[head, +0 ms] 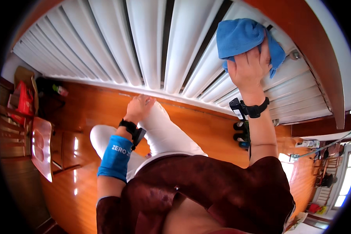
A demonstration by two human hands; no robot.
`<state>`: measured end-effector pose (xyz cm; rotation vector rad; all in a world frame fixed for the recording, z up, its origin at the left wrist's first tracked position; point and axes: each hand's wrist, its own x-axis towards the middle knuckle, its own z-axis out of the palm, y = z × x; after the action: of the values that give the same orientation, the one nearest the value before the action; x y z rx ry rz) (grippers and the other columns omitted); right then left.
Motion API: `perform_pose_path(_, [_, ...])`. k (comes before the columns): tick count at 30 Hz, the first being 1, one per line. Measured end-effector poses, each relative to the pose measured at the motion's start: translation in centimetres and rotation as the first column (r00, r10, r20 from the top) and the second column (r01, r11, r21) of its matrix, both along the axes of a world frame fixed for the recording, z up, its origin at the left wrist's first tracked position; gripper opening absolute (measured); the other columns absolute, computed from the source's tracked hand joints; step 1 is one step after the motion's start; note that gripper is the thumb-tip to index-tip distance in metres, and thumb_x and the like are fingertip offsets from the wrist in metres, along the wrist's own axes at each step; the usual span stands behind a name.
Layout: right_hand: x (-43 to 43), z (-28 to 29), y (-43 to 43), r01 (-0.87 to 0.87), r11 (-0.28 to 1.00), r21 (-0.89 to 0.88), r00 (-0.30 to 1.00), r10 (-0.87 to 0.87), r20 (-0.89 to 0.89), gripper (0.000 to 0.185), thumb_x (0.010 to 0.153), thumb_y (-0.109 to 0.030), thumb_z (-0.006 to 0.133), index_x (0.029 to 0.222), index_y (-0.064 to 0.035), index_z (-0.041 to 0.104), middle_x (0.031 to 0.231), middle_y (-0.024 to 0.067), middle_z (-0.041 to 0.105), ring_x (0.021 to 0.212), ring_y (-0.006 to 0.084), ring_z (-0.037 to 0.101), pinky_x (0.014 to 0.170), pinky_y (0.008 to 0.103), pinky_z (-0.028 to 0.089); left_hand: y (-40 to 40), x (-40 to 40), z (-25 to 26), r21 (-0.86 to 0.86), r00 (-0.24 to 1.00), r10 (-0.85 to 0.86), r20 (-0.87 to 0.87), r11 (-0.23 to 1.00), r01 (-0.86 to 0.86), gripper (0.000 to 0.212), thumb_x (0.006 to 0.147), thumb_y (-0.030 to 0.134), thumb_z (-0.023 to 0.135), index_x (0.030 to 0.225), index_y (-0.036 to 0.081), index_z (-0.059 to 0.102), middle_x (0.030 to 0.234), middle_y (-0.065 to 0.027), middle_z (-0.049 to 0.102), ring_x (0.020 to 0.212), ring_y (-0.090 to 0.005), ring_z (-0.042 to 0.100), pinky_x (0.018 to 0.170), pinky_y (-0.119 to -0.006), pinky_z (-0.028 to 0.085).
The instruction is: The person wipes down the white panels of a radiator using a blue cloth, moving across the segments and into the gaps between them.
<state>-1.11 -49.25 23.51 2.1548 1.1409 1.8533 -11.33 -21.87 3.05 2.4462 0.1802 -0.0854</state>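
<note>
My right hand (250, 68) presses a blue cloth (239, 36) against the upper right part of a white column radiator (152, 38). The cloth is bunched up and covers most of the fingertips; one end hangs down beside the hand. My left hand (139, 107) rests on my raised knee in white trousers, below the radiator's lower edge, with its fingers loosely spread and nothing in them. Each wrist wears a black strap with a small device, and a blue sleeve covers part of the left forearm.
A brown wooden ledge (318, 49) curves along the radiator's top right. A metal fitting (294, 54) projects near the cloth. At the left stand a wooden chair (41, 146) and a red box (26, 99). Dark footwear (239, 137) lies on the wooden floor (210, 125) by the right arm.
</note>
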Motion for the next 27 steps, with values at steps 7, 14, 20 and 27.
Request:
perform_pose_path(7, [-1.1,-8.7,0.8,-0.08,0.98,-0.184,0.968,0.033,-0.249,0.017,0.076,-0.014,0.058,0.089,-0.0189,0.067,0.106,-0.0019,0.058,0.117,0.0237,0.049,0.089,0.0491,0.038,0.4,-0.5,-0.5,0.062,0.999,0.024,0.024,0.998,-0.026,0.035,0.084,0.039,0.052,0.09,0.007,0.066,0.096,-0.0118,0.063,0.094,-0.0318,0.056,0.082,-0.042,0.045])
perform_pose_path(14, [-1.2,-18.5,0.9,-0.282,0.815,-0.506,0.927,0.097,-0.361,0.019,0.081,-0.014,0.048,0.09,-0.0102,0.064,0.114,0.0027,0.057,0.119,0.0119,0.047,0.101,0.0401,0.032,0.8,-1.7,-0.6,0.061,0.998,0.014,0.067,0.998,-0.018,0.037,0.086,0.039,0.05,0.094,0.007,0.066,0.099,-0.0135,0.061,0.096,-0.0338,0.054,0.085,-0.042,0.043])
perform_pose_path(20, [-0.8,-19.1,0.5,-0.432,0.678,-0.595,0.854,0.097,-0.511,0.014,0.078,-0.012,0.052,0.088,-0.0122,0.061,0.112,-0.0028,0.056,0.123,0.0139,0.041,0.107,0.0389,0.028,2.9,-5.3,-2.0,-0.033,0.988,-0.002,0.157,0.999,0.007,0.042,0.088,0.037,0.05,0.115,0.006,0.055,0.114,-0.0169,0.054,0.108,-0.0356,0.049,0.093,-0.04,0.039])
perform_pose_path(27, [-0.2,-9.6,-0.3,-0.177,0.914,-0.364,0.972,0.104,-0.211,0.009,0.075,-0.024,0.056,0.079,-0.0265,0.063,0.101,-0.0073,0.056,0.121,0.0178,0.042,0.098,0.059,0.021,7.3,-12.3,0.6,0.039,0.974,-0.035,-0.225,0.998,0.045,0.037,0.084,0.026,0.056,0.113,0.004,0.053,0.107,-0.0156,0.058,0.101,-0.0339,0.054,0.092,-0.039,0.039])
